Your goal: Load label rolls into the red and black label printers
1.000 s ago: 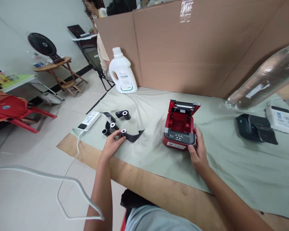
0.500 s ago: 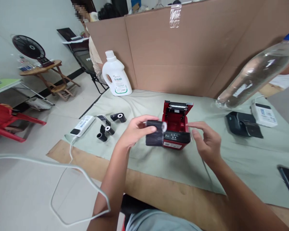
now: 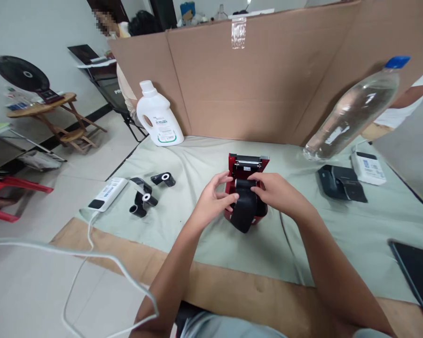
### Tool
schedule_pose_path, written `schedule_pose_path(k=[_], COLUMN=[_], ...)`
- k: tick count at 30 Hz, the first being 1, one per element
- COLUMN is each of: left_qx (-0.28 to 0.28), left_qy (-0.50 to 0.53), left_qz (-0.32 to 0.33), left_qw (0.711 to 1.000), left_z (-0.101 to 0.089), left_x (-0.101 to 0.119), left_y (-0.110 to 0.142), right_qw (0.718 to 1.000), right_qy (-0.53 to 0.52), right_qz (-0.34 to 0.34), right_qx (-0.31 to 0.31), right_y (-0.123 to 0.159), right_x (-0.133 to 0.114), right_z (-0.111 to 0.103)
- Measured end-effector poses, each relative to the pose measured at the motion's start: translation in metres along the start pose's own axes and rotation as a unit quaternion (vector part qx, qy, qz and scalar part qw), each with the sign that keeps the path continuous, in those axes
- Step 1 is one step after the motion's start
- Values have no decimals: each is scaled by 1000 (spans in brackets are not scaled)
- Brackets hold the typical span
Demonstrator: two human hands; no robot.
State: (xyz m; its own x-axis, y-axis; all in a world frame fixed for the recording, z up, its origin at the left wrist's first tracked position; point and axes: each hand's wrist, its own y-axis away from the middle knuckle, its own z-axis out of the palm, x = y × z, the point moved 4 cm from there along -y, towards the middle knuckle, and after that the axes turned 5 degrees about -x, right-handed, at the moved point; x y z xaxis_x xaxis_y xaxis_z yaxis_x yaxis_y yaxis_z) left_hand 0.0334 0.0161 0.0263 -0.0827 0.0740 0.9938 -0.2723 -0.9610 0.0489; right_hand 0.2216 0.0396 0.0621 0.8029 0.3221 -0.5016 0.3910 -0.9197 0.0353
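Observation:
A small red and black printer (image 3: pixel 263 214) stands on the cloth in front of me with its lid (image 3: pixel 248 159) raised. A black paper roll (image 3: pixel 245 204) is at its bay, and a loose strip hangs over the printer's front. My left hand (image 3: pixel 215 199) is closed at the roll's left side, thumb against the hanging strip. At the right end, my right hand (image 3: pixel 278 195) grips the roll between thumb and fingers. The roll and both hands hide most of the bay.
Several black rolls (image 3: pixel 148 199) lie at the left near a white power strip (image 3: pixel 108 193). A white jug (image 3: pixel 160 117) stands behind. To the right are a large clear bottle (image 3: pixel 356 110), a black device (image 3: pixel 338 183), a white box (image 3: pixel 368 166) and a phone (image 3: pixel 416 272). Cardboard (image 3: pixel 254 84) walls the back.
My left hand has brought the black roll right, from beside the printer to its bay. My right hand has left the printer's side and taken hold of the roll. The view has shifted slightly.

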Motion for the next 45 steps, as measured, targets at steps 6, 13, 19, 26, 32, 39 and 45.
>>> schedule_pose_path(k=[6, 13, 19, 26, 32, 39, 45], left_qx=[118, 162, 128, 127, 89, 58, 54], left_qy=[-72, -176, 5, 18, -23, -12, -20], left_qz=[26, 37, -28, 7, 62, 61, 55], left_qw=[990, 970, 991, 992, 994, 996, 997], left_z=[10, 26, 37, 38, 38, 38, 39], left_x=[-15, -46, -64, -66, -69, -72, -68], left_y=[51, 66, 57, 58, 62, 61, 61], right_qw=[988, 976, 974, 995, 946, 886, 903], right_qy=[126, 168, 183, -15, -162, -396, -342], right_qz=[88, 137, 134, 85, 140, 46, -7], right_qx=[-13, -9, -19, 58, 242, 235, 261], right_y=[-18, -27, -30, -18, -29, -39, -15], right_x=[10, 2, 1, 32, 62, 65, 56], right_z=[22, 25, 31, 1, -3, 9, 14])
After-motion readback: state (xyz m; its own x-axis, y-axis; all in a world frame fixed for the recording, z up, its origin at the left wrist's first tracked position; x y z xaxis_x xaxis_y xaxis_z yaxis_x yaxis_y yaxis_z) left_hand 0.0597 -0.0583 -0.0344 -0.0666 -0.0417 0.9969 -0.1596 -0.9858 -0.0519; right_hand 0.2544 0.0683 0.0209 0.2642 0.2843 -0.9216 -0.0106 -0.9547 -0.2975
